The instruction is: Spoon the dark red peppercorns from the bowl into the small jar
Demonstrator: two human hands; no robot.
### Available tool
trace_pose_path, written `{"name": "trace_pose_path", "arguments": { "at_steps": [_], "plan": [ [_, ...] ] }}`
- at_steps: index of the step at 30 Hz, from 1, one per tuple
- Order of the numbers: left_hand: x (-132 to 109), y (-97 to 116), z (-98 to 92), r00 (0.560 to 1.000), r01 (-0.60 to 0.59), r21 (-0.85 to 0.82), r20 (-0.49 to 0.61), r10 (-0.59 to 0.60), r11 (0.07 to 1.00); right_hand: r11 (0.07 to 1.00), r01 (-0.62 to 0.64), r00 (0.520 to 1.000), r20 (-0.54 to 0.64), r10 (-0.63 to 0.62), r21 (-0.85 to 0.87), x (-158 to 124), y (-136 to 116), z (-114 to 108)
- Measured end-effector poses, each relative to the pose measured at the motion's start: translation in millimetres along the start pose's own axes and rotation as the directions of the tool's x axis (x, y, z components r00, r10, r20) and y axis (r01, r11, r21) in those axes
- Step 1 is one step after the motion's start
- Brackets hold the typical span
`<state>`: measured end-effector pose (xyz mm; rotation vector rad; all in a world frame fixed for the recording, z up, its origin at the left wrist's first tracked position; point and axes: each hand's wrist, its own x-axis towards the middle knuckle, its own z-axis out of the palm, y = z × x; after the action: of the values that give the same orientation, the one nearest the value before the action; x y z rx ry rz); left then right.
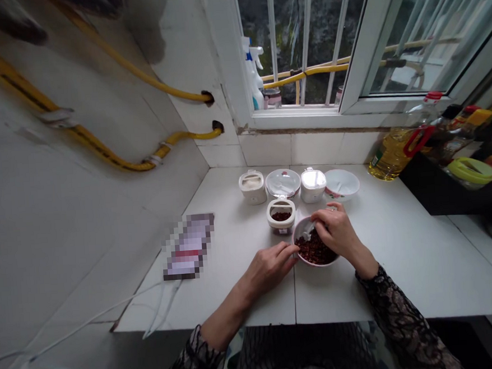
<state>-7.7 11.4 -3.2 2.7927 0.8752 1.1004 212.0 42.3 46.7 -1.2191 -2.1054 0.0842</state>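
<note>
A white bowl (319,264) with a pink rim stands near the counter's middle, holding dark red dry bits (313,250). My left hand (273,264) grips its left rim between thumb and fingers. Above the bowl, my right hand (336,231) is closed around a small whitish spoon (307,233), whose handle is mostly hidden by the fingers. The spoon's lower end dips toward the red bits. Just behind the bowl sits a small square jar (280,206) with a cream rim, also containing dark red bits.
Along the back are a lidded jar (252,187), a covered bowl (283,183), another lidded jar (313,185) and a white bowl (342,183). An oil bottle (389,149) and a black condiment rack (425,186) stand right. A phone (189,247) with a cable lies left.
</note>
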Motion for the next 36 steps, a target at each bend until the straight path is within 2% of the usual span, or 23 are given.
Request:
{"name": "trace_pose_path", "arguments": {
  "at_steps": [7, 13, 16, 19, 24, 36],
  "plan": [
    [1.0, 1.2, -0.8, 1.000, -0.006, -0.017, -0.014, 0.005, 1.000, 0.970, -0.163, 0.983, -0.059, 0.176, 0.179, 1.7, 1.7, 0.5],
    [1.7, 1.0, -1.5, 1.000, -0.011, -0.014, -0.019, 0.011, 1.000, 0.867, -0.328, 0.939, 0.031, 0.342, 0.374, 4.0, 3.4, -3.0],
    [-0.1, 0.1, 0.4, 1.000, -0.008, -0.014, -0.014, 0.007, 1.000, 0.896, -0.311, 0.944, -0.007, 0.331, 0.318, 4.2, 2.4, -2.9],
    [-1.8, -0.4, 2.0, 1.000, 0.004, -0.007, 0.004, -0.004, 1.000, 0.953, -0.238, 0.967, -0.043, 0.250, 0.186, 3.0, 1.3, -0.2],
    [-1.5, -0.5, 1.5, 1.000, 0.003, 0.009, 0.001, -0.003, 1.000, 0.970, -0.177, 0.984, 0.039, 0.173, 0.168, 0.7, 0.1, 4.5],
    [-1.0, -0.5, 1.7, 1.000, 0.001, -0.027, -0.005, -0.001, 1.000, 0.877, -0.336, 0.936, 0.016, 0.352, 0.342, 4.5, 0.8, -1.1]
  ]
}}
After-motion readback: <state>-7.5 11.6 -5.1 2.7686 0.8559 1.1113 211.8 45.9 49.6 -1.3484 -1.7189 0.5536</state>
